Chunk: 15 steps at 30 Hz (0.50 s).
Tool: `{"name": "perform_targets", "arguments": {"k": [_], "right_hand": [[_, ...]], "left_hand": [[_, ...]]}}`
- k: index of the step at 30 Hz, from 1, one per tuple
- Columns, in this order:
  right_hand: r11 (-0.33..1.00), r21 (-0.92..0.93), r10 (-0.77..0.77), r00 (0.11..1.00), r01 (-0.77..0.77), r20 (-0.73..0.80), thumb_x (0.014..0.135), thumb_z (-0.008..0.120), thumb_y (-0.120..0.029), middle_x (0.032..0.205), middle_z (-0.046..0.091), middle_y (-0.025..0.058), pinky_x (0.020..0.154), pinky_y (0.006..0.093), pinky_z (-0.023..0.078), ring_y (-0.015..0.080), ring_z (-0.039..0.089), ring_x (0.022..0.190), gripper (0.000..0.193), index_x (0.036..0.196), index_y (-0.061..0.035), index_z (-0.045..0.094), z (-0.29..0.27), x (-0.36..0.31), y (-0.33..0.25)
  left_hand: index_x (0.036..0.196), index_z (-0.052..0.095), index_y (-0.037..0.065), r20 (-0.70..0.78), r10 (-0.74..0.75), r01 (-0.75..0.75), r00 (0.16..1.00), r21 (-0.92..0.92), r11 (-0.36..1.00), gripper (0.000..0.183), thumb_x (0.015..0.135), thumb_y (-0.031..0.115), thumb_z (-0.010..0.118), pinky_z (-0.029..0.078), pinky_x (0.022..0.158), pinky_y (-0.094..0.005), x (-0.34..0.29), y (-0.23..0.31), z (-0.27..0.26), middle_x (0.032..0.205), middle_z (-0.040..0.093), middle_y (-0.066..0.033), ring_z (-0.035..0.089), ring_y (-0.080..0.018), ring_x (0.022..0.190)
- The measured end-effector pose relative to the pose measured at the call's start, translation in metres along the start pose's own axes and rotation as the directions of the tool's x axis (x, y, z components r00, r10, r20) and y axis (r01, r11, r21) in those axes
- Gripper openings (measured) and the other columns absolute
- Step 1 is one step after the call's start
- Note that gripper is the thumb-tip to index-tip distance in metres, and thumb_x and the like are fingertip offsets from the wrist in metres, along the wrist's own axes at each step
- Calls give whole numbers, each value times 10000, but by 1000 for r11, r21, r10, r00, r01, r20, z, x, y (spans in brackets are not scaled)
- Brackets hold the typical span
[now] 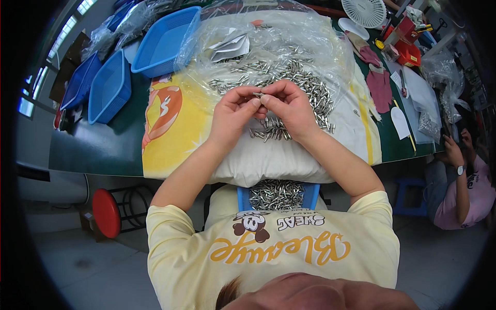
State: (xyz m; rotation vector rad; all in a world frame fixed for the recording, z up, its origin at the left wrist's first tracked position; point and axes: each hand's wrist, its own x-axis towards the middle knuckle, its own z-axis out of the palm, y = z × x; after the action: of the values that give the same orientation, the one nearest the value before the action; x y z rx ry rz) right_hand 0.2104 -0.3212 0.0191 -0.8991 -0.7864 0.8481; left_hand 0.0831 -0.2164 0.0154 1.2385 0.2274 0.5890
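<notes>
Metal pins (316, 95) lie heaped on our green desk (95, 150), over a padded cloth (183, 142) that probably stops them rolling, while our left hand (233, 113) and right hand (292, 108) pinch one small piece (258, 94) between their fingers (274, 105), seemingly for control.

Metal pieces (318, 95) lie on a cloth (173, 163) on the desk (121, 147), with baskets (155, 70) to the left, gloves (378, 87) to the right, a fan (363, 11) behind these, and a bin (311, 196) before the near edge.
</notes>
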Motion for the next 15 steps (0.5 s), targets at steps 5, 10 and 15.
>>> {"name": "perform_targets", "arguments": {"k": [5,10,15], "right_hand": [[995,-91,-48,996,41,-78,852,693,-37,918,663,56,739,243,527,91,629,817,154,968,-12,595,2,-1,-2],[991,-130,-28,996,17,-85,837,695,-17,919,650,39,751,238,523,86,621,831,162,959,-19,588,0,0,-5],[983,-183,-44,997,32,-63,830,696,-9,916,635,17,764,239,521,86,615,844,179,970,-29,587,2,0,-6]], "left_hand": [[1071,565,11,-60,-102,92,993,-154,984,159,917,24,602,562,800,-287,2,2,2,1002,634,-80,652,-157,866],[1080,566,9,-41,-38,30,998,-182,983,174,914,29,613,563,812,-295,3,0,0,1008,634,-78,651,-161,874],[1078,578,8,-38,-14,8,999,-146,989,187,900,28,635,556,818,-296,3,-2,-3,998,639,-72,648,-156,881]]}}
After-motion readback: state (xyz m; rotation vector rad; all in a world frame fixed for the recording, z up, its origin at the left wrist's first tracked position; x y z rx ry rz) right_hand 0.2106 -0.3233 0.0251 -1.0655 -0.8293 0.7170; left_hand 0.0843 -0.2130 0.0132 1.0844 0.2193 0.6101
